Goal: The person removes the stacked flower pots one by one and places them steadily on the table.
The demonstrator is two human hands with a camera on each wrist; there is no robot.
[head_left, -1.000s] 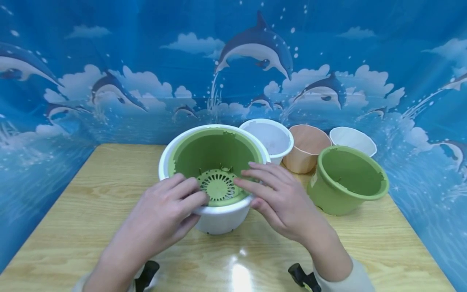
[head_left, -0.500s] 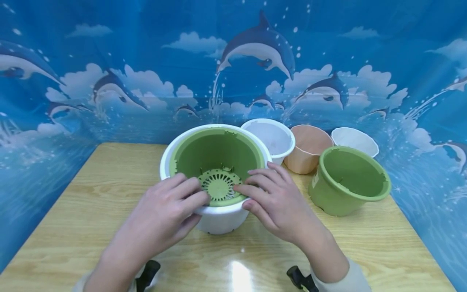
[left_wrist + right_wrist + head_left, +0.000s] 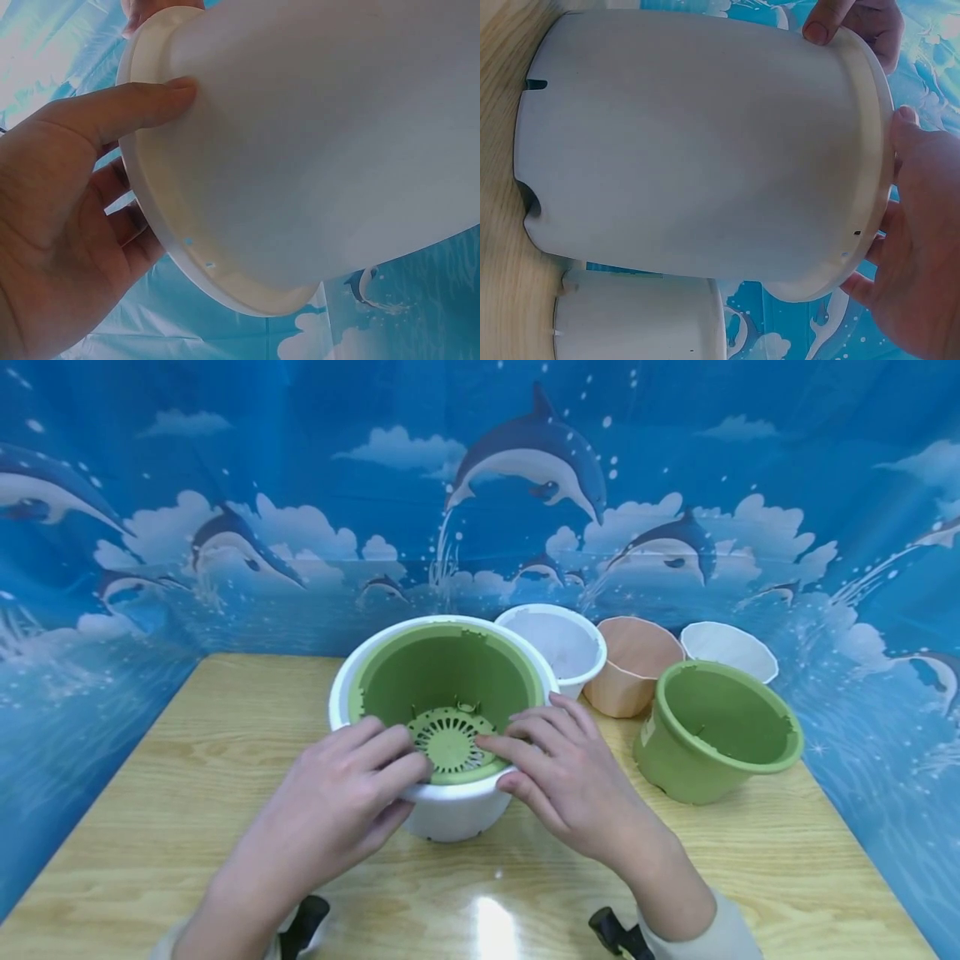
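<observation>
A large white flower pot stands upright on the table, with a green flower pot nested inside it. The green pot's slotted round base shows through its mouth. My left hand grips the near left part of the rims, its fingers bent over the edge. In the left wrist view the thumb presses on the white outer wall under the rim. At the near right edge my right hand rests, fingers loosely extended over the green pot's opening and thumb tip at the white rim.
Behind to the right stand a smaller white pot, a peach pot and another white pot. A second green pot stands nearer, on the right. A dolphin-print curtain rises behind the wooden table.
My right hand has come down and slightly left, its thumb now at the white rim. The left hand keeps its hold, and the nested pots stay in place.
</observation>
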